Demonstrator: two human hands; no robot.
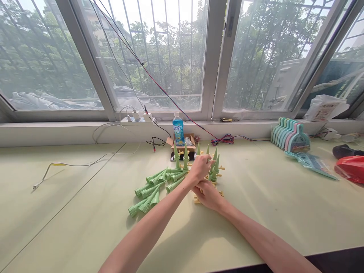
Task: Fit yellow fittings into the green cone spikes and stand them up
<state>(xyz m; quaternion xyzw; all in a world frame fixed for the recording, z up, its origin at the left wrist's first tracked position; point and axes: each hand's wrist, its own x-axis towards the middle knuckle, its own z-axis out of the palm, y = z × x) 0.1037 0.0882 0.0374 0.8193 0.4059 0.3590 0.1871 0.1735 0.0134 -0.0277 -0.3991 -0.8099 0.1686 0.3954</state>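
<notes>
My left hand (201, 167) is closed, its fingers curled among upright green plastic spikes. Just below it, my right hand (209, 195) is closed too, with its fingertips tucked under my left wrist. Whatever the two hands grip is hidden behind the fingers. Several green spikes stand point up around them, such as the spike (186, 157) to the left and another spike (217, 161) to the right, with small yellow valve-like pieces (222, 168) at their sides. Loose hollow green spikes (146, 191) lie in a heap left of my hands. More yellow pieces (197, 200) lie beneath my right hand.
Behind the spikes are a blue bottle (178, 131), a small cardboard box (189, 142) and a dark phone-like slab (173, 156). Cables (224, 139) run along the windowsill. To the right are pastel dustpan-like tools (292, 136), a teal tool (309, 163) and a red object (351, 168).
</notes>
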